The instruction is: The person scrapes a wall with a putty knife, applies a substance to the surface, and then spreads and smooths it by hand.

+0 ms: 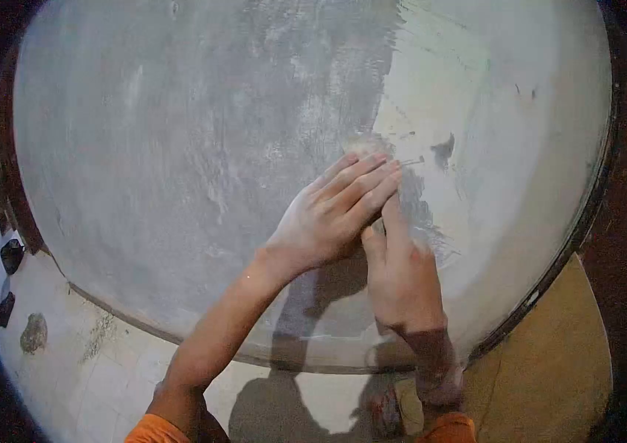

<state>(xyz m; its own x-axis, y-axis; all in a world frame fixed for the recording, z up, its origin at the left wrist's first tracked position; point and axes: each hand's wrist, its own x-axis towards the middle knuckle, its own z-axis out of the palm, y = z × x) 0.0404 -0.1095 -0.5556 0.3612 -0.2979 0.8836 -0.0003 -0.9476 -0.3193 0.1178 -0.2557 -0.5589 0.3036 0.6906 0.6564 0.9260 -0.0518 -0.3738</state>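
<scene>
A broad wall (202, 148) fills the view, streaked grey on the left and bare cream on the right. My left hand (335, 210) lies with its fingers straight and side by side, pressed toward the wall over the fingertips of my right hand. My right hand (405, 280) comes up from below, its thumb and index finger pointing upward and its other fingers curled out of sight. Whatever it grips is hidden beneath the left fingers. A pale patch (366, 142) shows just above the fingertips, close to the ragged edge of the grey coat.
A dark strip (129, 319) runs along the wall's lower edge. Below it lies a light tiled floor (107, 380) with a grey lump (33, 333) at the left. Several cluttered items (5, 258) stand at the far left, and a tan surface (557, 362) lies at the lower right.
</scene>
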